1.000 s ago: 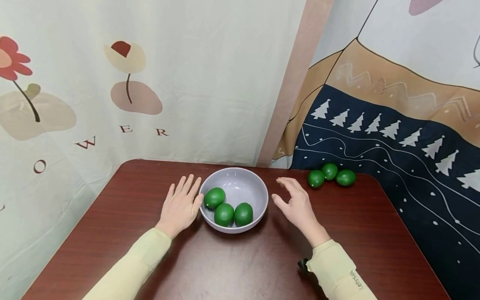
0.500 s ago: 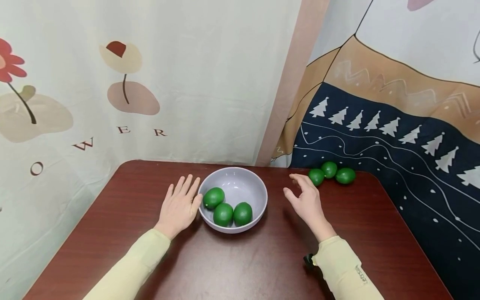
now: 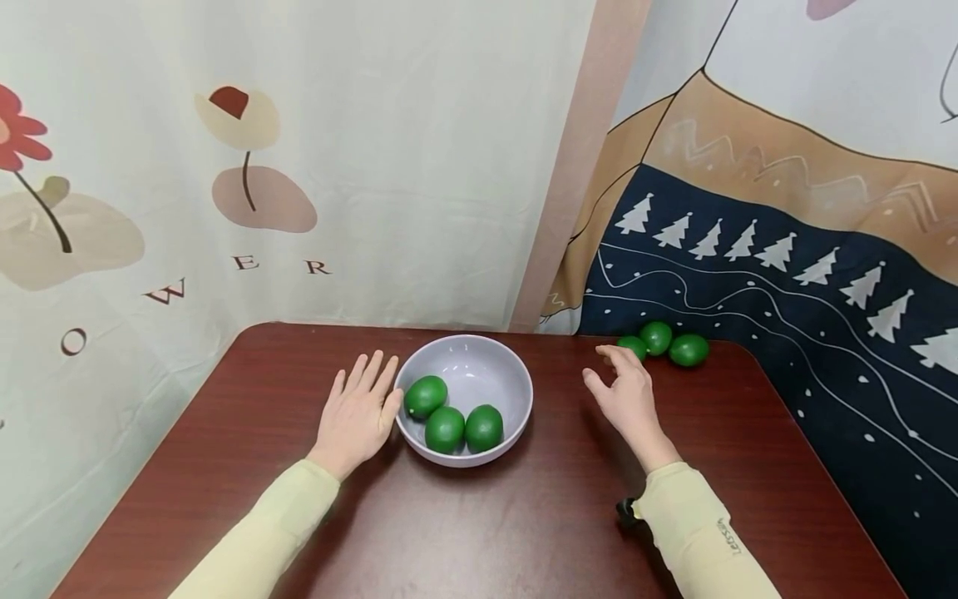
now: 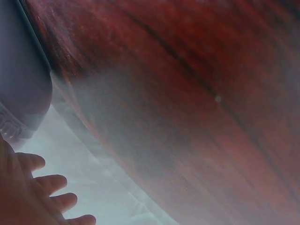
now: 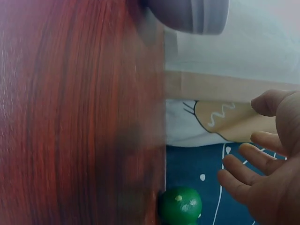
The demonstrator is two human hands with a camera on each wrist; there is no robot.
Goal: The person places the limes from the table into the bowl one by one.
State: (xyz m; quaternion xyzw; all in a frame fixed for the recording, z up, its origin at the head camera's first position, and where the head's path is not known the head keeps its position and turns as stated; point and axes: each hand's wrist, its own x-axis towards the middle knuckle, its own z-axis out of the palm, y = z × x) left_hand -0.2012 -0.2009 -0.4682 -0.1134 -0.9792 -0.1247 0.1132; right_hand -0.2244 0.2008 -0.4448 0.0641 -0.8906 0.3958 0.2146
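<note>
A light purple bowl (image 3: 482,370) holds three green limes (image 3: 445,430). My left hand (image 3: 358,420) lies to its left with fingers straight and spread, the thumb against the rim. In the left wrist view, its fingertips show below the bowl's outer wall (image 4: 23,70). Right of the bowl, my right hand (image 3: 627,401) hovers with thumb and fingers apart, holding nothing. Just beyond its fingertips three more limes (image 3: 656,339) sit together at the table's back right; the fingers partly hide the nearest one. One lime (image 5: 180,206) appears low in the right wrist view.
The brown wooden table (image 3: 464,524) has its back edge close behind the bowl and the loose limes. A white curtain (image 3: 419,166) with printed flowers hangs behind it. On the right hangs a dark blue cloth (image 3: 748,308) with white trees.
My right hand has moved right and slightly away from me, from beside the bowl toward the loose limes, and now covers part of one. The left hand and the bowl have stayed put.
</note>
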